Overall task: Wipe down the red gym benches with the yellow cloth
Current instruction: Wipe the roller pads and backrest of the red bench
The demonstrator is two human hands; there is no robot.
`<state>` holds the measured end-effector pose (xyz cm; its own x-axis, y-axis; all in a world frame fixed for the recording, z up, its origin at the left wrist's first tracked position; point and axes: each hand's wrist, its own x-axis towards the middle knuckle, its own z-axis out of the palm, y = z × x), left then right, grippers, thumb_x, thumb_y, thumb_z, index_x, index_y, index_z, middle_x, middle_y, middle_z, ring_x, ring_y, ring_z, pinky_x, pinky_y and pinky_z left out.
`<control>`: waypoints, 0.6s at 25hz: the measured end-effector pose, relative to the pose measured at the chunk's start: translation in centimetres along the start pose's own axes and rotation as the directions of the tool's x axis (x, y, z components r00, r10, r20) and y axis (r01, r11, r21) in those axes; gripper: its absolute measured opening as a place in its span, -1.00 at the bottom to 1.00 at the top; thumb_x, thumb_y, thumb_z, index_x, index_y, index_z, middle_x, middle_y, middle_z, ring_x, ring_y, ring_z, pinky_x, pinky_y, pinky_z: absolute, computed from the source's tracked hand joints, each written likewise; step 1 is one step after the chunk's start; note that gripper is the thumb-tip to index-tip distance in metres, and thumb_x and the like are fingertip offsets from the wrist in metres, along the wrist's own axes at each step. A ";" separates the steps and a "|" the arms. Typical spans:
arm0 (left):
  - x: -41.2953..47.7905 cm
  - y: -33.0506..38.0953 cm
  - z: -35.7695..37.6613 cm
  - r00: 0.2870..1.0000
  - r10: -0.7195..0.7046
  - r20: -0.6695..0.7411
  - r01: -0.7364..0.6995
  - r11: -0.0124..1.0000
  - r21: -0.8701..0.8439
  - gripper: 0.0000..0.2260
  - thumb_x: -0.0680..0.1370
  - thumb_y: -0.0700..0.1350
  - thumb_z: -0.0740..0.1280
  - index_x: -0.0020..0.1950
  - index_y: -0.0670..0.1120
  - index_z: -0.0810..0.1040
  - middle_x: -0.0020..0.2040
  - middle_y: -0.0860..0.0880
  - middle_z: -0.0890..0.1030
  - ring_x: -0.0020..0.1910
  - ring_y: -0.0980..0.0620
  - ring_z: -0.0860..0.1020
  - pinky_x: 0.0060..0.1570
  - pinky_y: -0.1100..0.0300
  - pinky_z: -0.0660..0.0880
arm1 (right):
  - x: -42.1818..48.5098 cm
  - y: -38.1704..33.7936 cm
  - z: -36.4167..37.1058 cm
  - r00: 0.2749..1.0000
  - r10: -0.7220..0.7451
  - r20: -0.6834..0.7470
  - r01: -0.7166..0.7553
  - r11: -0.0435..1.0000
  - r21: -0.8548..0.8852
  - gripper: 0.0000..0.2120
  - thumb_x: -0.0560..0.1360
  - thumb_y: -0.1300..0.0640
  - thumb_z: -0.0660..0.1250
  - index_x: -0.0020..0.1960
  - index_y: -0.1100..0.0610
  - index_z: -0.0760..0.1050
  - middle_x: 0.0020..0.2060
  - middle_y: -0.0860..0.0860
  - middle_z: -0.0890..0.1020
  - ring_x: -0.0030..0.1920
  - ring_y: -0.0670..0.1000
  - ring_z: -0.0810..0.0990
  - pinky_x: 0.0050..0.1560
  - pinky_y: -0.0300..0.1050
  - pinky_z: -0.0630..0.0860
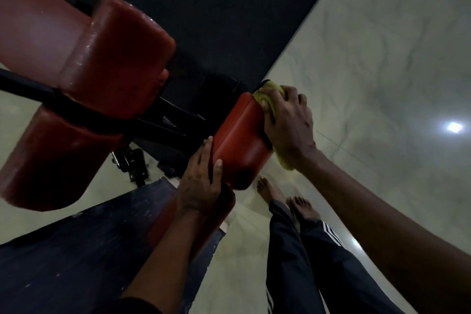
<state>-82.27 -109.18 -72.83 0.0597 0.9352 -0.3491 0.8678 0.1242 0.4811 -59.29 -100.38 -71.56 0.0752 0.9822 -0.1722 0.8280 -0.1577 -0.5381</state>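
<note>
A small red bench pad [239, 143] sits at the centre of the view. My right hand [290, 122] grips the yellow cloth [271, 95] and presses it against the pad's right edge; part of the cloth also shows below my wrist. My left hand [201, 181] holds the pad's left edge, thumb on top and fingers along the side. Two larger red bench pads [112, 58] fill the left of the view, with wet streaks on the upper one.
A black metal frame bar [76, 107] runs between the large pads. A dark rubber mat [216, 7] lies behind, and a dark blue surface [76, 250] at lower left. Pale glossy floor tiles [382, 58] spread right. My bare feet [285, 199] stand below the pad.
</note>
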 end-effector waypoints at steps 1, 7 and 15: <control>0.1 -0.1 0.0 1.000 0.005 0.004 -0.005 1.000 -0.007 -0.41 0.64 0.25 -0.05 0.65 0.08 0.04 0.55 -0.12 0.30 0.47 -0.11 0.35 0.33 -0.08 0.42 | 0.7 -0.3 -0.1 1.000 -0.007 0.015 0.008 1.000 -0.021 -0.66 0.66 -0.05 0.12 0.41 -0.09 0.39 0.27 0.08 0.45 0.18 0.13 0.42 0.12 0.17 0.48; -0.1 -0.2 -0.4 1.000 0.027 0.008 -0.027 1.000 -0.010 -0.41 0.65 0.22 -0.02 0.65 0.03 0.07 0.55 -0.11 0.32 0.48 -0.10 0.35 0.38 -0.05 0.40 | -1.5 0.0 0.0 0.999 0.025 -0.021 -0.025 1.000 -0.006 -0.65 0.67 -0.09 0.15 0.44 -0.08 0.35 0.19 0.10 0.42 0.15 0.14 0.41 0.04 0.06 0.49; 0.1 -0.3 -1.1 0.988 -0.016 0.153 0.023 0.999 -0.043 -0.31 0.58 0.39 -0.29 0.65 0.11 0.00 0.62 0.02 0.18 0.58 0.01 0.19 0.55 0.03 0.05 | 0.9 -4.0 -3.0 0.998 -0.038 0.053 0.038 0.999 -0.003 -0.64 0.65 -0.07 0.19 0.41 0.00 0.41 0.18 0.13 0.46 0.19 0.17 0.43 0.04 0.09 0.48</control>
<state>-83.08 -108.72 -72.14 0.1205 0.8713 -0.4757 0.8471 0.1596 0.5070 -60.86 -98.53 -67.04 0.0141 0.9806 -0.1957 0.8317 -0.1202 -0.5421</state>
